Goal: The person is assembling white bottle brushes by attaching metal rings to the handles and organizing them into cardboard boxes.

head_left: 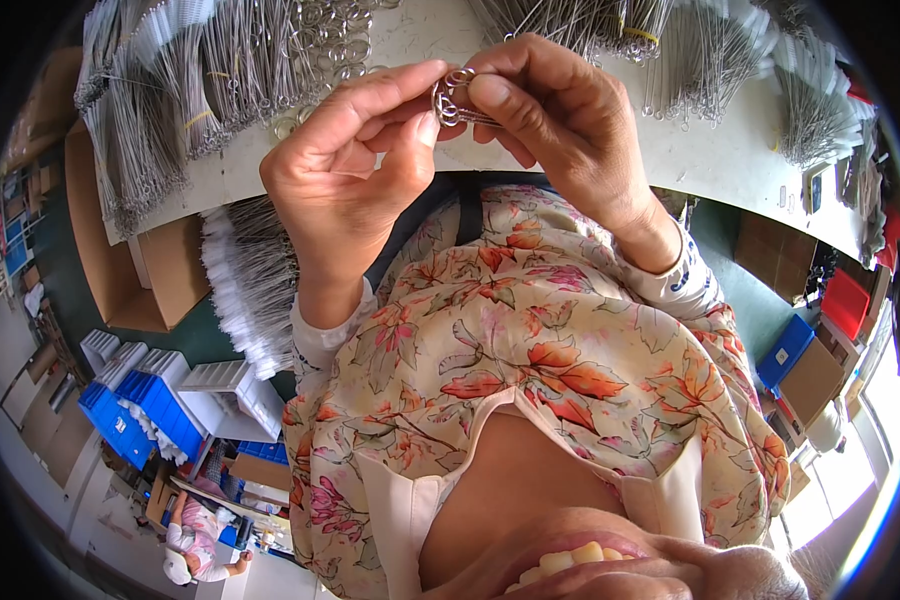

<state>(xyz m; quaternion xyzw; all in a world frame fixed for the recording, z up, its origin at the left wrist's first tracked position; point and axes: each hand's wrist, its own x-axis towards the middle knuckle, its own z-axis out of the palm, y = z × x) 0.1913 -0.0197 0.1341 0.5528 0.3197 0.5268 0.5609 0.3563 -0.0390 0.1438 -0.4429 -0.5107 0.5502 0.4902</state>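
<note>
Close together above the table's near edge, my two hands work on a metal ring (440, 100) and thin wire stems with looped ends. My left hand (345, 160) is closed in a pinch, thumb and forefinger on the ring. My right hand (580, 130) pinches the looped wire stems (470, 117) between thumb and fingers, beside the ring. Whether the ring passes through every loop cannot be made out. Wire-handled brushes (185, 90) lie in bundles at the left of the table, and loose metal rings (345, 45) are heaped beside them.
More wire brushes (705, 75) lie on the right of the white table (690, 155). Others with white bristles (245, 290) hang below its left edge. An open cardboard box (135, 265) and blue crates (170, 405) stand at left. A co-worker (202, 535) is farther off, lower left.
</note>
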